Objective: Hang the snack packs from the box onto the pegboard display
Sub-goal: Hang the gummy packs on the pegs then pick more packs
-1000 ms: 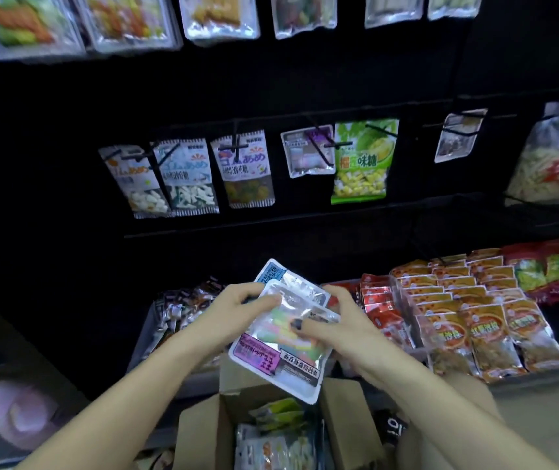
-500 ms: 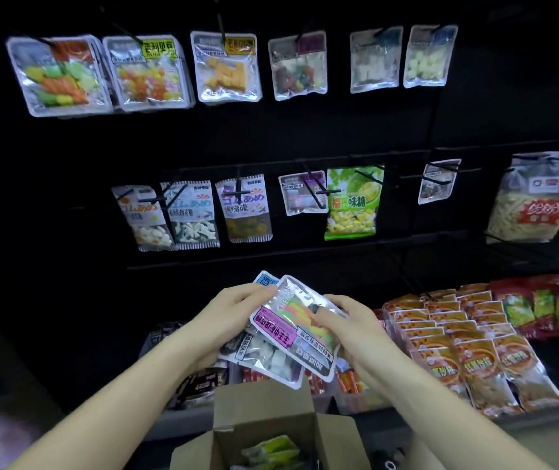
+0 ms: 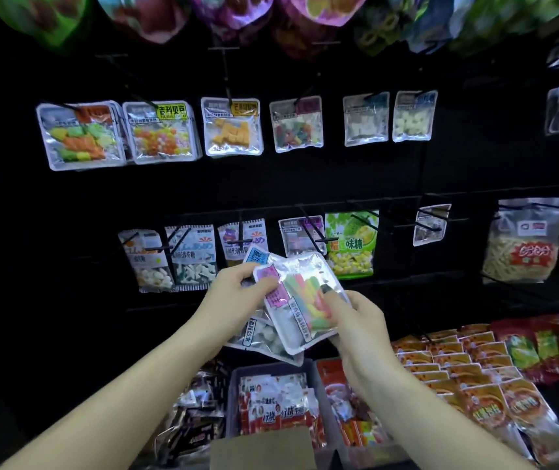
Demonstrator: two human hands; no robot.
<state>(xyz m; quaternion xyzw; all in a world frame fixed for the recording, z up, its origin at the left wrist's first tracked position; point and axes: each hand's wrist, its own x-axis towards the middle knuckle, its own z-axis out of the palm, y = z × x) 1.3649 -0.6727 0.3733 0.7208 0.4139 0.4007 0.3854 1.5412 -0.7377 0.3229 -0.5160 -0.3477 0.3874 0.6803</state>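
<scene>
In front of the black pegboard (image 3: 305, 171) I hold a small stack of clear snack packs. The top pack (image 3: 300, 296), with bright green, yellow and pink sweets and a pink label, is pinched by my right hand (image 3: 356, 320) at its lower right edge. My left hand (image 3: 234, 300) grips the packs' left side, thumb on the pink label. A second pack with white sweets (image 3: 264, 337) lies under the first, and a blue-labelled corner (image 3: 257, 257) sticks out behind. Only a flap of the cardboard box (image 3: 264, 449) shows at the bottom edge.
Rows of hung packs fill the pegs: an upper row (image 3: 230, 127) and a middle row (image 3: 349, 244). Some black pegs (image 3: 430, 225) at the right carry little. Bins of packets (image 3: 278, 405) and rows of orange packets (image 3: 468, 368) sit below.
Both hands have lifted the packs higher toward the middle row, and my view has tilted up, so the box has nearly dropped out of sight.
</scene>
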